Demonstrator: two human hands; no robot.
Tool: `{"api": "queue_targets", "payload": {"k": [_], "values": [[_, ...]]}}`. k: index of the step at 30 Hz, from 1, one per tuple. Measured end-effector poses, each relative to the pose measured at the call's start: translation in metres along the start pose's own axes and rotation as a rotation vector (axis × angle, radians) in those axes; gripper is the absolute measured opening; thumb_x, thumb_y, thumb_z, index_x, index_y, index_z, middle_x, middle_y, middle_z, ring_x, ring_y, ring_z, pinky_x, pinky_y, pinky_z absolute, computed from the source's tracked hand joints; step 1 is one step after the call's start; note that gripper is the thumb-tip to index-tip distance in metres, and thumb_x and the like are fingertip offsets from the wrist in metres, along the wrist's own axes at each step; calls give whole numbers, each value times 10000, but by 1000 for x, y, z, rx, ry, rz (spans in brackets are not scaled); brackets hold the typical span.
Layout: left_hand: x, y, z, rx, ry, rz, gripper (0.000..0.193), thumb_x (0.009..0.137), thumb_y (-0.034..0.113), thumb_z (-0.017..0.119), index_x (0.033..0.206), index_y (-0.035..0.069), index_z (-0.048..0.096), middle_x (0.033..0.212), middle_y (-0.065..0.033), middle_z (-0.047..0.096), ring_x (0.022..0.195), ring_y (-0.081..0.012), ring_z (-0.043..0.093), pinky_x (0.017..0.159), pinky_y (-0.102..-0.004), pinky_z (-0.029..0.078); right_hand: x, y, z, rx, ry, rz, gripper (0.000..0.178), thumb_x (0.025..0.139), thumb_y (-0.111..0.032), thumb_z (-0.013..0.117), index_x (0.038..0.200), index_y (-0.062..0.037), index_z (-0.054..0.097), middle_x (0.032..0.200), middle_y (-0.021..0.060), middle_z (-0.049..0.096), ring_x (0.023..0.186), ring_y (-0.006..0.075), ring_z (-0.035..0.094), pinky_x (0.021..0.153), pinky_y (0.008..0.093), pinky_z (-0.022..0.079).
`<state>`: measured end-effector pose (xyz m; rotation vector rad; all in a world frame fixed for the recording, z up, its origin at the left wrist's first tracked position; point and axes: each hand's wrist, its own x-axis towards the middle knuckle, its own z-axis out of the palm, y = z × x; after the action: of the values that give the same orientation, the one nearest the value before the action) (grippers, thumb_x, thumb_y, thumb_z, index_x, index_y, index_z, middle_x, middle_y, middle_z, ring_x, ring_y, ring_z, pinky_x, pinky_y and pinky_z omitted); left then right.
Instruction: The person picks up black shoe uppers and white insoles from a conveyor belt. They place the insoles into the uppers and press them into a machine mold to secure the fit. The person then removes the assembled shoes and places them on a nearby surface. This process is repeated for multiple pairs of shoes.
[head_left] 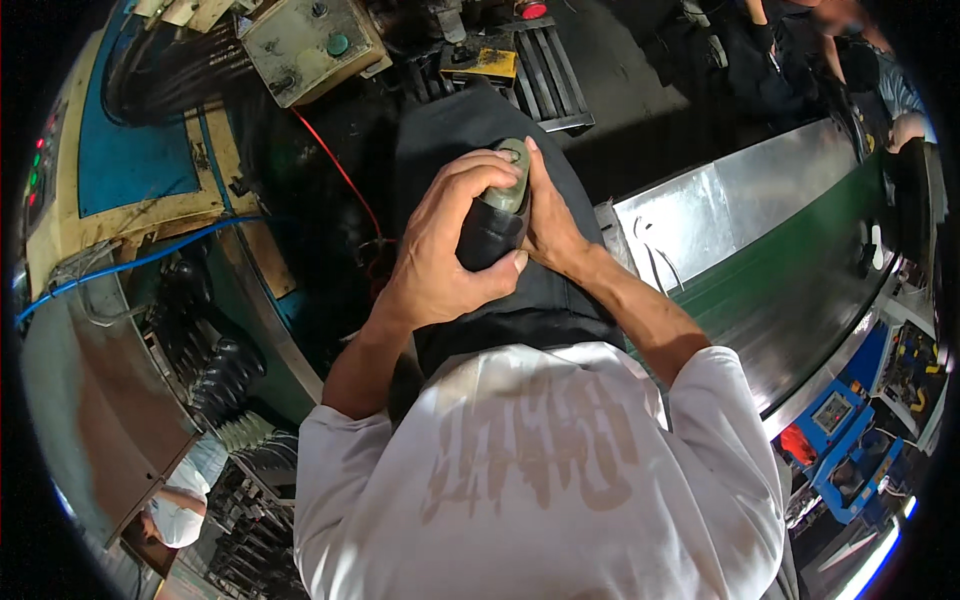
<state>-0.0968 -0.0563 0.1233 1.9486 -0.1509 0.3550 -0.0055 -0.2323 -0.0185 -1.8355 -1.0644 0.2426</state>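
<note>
Above my lap, both hands hold a black shoe upper [488, 238] fitted over a greenish last [508, 192], whose rounded top sticks out of the collar. My left hand [432, 245] grips it from the left, its fingers curled over the last and its thumb pressed low against the black upper. From the right side my right hand [553, 218] clasps the same piece, with a finger stretched up along the last. The lower part of the shoe is hidden against the dark cloth [450, 130] over my legs.
A green conveyor belt [780, 260] with a metal edge [680, 215] runs along the right. Ahead on the left stands a control box [312, 45] with a green button. A red cable [340, 170] hangs below it. Black shoes [228, 370] sit at the left. People are nearby.
</note>
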Motion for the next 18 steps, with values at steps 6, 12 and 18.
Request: {"api": "queue_targets", "payload": {"k": [6, 12, 18], "values": [[20, -10, -11, -65, -35, -68, 612, 759, 73, 783, 1336, 22, 585, 1371, -147, 640, 1386, -311, 575, 1203, -435, 399, 18, -10, -15, 24, 3, 30, 1129, 892, -163, 840, 1696, 33, 72, 1580, 298, 478, 1413, 424, 556, 1191, 449, 435], [78, -57, -31, -481, 301, -253, 749, 932, 97, 791, 1589, 34, 438, 1292, -70, 641, 1152, -157, 627, 1054, -345, 511, 82, -57, -77, 582, -133, 478, 1013, 903, -345, 885, 1639, 66, 323, 1530, 294, 560, 1330, 303, 636, 1102, 414, 515], [75, -159, 18, -708, 559, -723, 620, 958, 148, 775, 1509, 41, 513, 1282, -85, 666, 1167, -189, 633, 996, -364, 526, 31, -64, -73, -545, -273, 141, 850, 840, -317, 867, 1608, -314, 500, 1694, 348, 221, 1282, 501, 532, 1021, 540, 576]]}}
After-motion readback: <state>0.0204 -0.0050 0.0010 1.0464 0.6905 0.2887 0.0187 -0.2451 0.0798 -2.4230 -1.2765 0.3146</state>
